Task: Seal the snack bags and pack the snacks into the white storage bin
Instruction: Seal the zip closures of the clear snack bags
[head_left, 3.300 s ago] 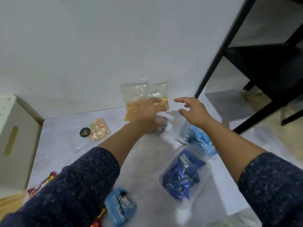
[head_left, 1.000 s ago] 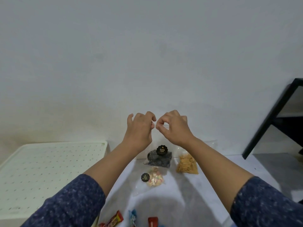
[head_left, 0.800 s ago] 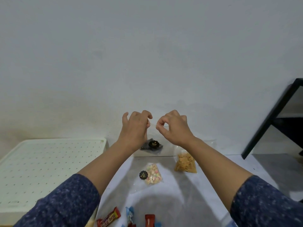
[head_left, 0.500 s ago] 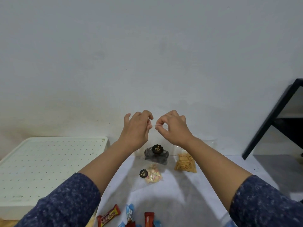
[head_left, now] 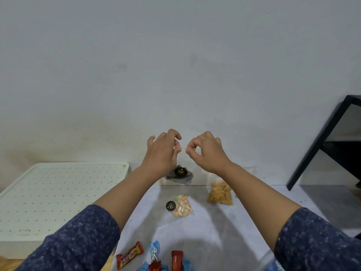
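The left hand [head_left: 163,153] and right hand [head_left: 207,151] are pinching the top strip of the clear bag of dark snacks [head_left: 178,174], which is hanging above the table's far edge, evidently mid-seal; the next move is probably running the pinch along the strip.

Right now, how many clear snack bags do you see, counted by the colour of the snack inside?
Dark snack bag: 1
Pastel snack bag: 1
Orange snack bag: 1
Total: 3
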### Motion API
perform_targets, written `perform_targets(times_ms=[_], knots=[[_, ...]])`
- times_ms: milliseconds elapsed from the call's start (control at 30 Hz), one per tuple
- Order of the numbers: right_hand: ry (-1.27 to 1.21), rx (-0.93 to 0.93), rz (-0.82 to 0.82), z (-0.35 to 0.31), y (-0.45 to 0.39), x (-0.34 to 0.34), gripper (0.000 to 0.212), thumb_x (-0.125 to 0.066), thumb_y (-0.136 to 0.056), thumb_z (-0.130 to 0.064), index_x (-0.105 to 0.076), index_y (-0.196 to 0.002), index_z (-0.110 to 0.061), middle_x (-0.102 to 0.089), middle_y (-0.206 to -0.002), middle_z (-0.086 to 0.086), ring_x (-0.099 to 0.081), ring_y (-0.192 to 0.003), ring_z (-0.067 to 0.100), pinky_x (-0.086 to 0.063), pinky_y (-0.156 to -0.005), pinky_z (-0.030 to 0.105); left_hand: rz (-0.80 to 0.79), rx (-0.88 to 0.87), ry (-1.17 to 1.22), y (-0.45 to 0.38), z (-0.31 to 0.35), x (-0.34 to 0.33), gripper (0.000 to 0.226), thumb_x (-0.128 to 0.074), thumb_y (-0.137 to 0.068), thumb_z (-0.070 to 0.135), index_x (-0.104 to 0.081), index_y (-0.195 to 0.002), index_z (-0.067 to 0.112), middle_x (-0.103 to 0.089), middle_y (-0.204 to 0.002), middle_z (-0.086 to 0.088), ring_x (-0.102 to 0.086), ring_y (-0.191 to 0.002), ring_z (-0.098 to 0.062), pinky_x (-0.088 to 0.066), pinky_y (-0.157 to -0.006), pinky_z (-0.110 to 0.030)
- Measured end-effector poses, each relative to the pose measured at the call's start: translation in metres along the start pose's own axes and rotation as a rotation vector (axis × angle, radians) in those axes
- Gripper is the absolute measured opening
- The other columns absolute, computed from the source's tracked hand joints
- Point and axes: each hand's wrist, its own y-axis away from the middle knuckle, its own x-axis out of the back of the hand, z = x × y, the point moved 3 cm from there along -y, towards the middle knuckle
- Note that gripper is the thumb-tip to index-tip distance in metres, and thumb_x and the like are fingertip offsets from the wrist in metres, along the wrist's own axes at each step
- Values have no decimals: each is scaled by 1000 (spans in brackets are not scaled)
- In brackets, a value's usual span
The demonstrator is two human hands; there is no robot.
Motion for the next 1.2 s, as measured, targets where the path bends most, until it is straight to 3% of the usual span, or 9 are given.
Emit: perform_targets(times_ms=[133,333,500,600,767,933,1067,1200], knots=[[23,19,26,-4,0,3,15,-54,-89,-26,-66,-83,-20,-61,-84,-12,-43,-103,11,-29,-87,33,-17,-10,-3,1,6,2,28,-53,-92,15,-42,-117,22,-58,-95,13,-49,-107,-9,-16,-110,-44],[-51,-33,12,3,3,6,13,-59,-87,-33,-66,-86,-22,-64,-89,-8,-40,-102,9,-29,-88,35,1,-2,24,-1,6,2,26,-55,-88,11,-44,-110,20,-57,-90,11,-53,-98,-11,-30,-105,-48],[-64,-10,41,0,5,10,13,-61,-86,-30,-66,-80,-21,-61,-82,-12,-40,-99,6,-28,-90,32,-40,-19,16,1,12,2,27,-52,-92,16,-43,-117,23,-58,-95,14,-48,-107,-9,-18,-109,-46],[-70,-17,17,-2,6,9,15,-60,-87,-35,-66,-83,-21,-62,-86,-12,-42,-103,8,-27,-88,31,-34,-28,37,0,13,-1,25,-53,-91,14,-44,-113,21,-59,-94,13,-52,-103,-9,-24,-109,-48],[-134,-67,-5,3,13,13,12,-60,-87,-26,-69,-87,-18,-58,-82,-16,-43,-106,10,-34,-97,37,-4,-3,51,0,12,0,27,-54,-89,10,-44,-112,20,-59,-93,11,-54,-98,-10,-28,-106,-48],[-138,-57,16,-2,13,17,11,-62,-86,-25,-68,-81,-17,-54,-75,-18,-43,-103,9,-38,-97,41,-36,-15,28,1,19,-3,32,-52,-91,13,-42,-119,24,-59,-96,14,-48,-107,-8,-20,-110,-46],[-189,-84,4,0,15,17,9,-63,-86,-29,-68,-86,-22,-61,-85,-13,-44,-110,12,-37,-99,43,-1,-5,44,0,19,-4,29,-53,-89,10,-43,-113,23,-59,-91,13,-50,-101,-8,-24,-109,-47],[-186,-97,16,4,18,22,8,-62,-86,-24,-66,-82,-20,-58,-80,-13,-42,-106,11,-37,-99,43,11,13,45,-1,19,-2,31,-51,-89,8,-43,-115,23,-60,-90,13,-50,-101,-8,-22,-109,-45]])
